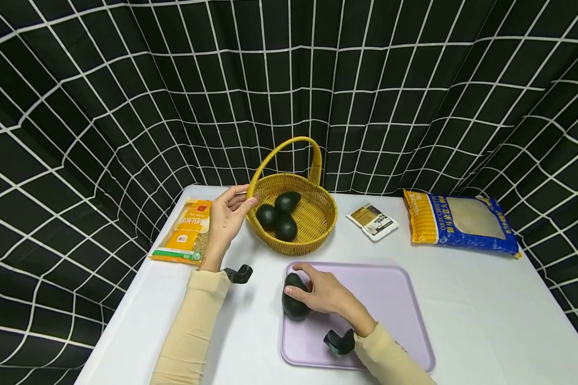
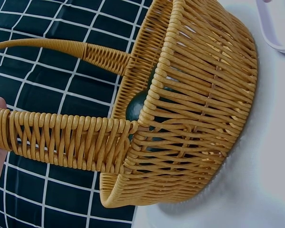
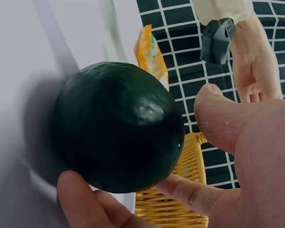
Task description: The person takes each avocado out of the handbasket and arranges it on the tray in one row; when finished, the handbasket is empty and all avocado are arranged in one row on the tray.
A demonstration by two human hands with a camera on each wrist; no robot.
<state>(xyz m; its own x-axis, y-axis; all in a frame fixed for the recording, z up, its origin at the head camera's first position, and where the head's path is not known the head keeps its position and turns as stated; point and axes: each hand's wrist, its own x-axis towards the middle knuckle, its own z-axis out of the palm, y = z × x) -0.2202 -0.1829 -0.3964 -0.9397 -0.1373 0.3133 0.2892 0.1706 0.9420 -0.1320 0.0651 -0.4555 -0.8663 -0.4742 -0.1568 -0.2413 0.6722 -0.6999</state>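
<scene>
My left hand (image 1: 227,214) holds the handle of a yellow wicker basket (image 1: 318,243) at its left side; the handle (image 2: 61,140) fills the lower left of the left wrist view. Three dark green avocados (image 1: 286,228) lie together in the left part of the basket. Around another avocado (image 1: 295,305), at the left edge of a lilac tray (image 1: 390,299), my right hand (image 1: 325,291) is spread. In the right wrist view the thumb (image 3: 213,109) stands apart from this avocado, while the fingers (image 3: 80,202) lie close along its side.
A yellow-orange food packet (image 1: 185,230) lies left of the basket. To its right are a small white and brown sachet (image 1: 373,221) and a blue and yellow pasta bag (image 1: 462,224). Black cloth with a white grid (image 1: 298,80) hangs around the white table (image 1: 486,321).
</scene>
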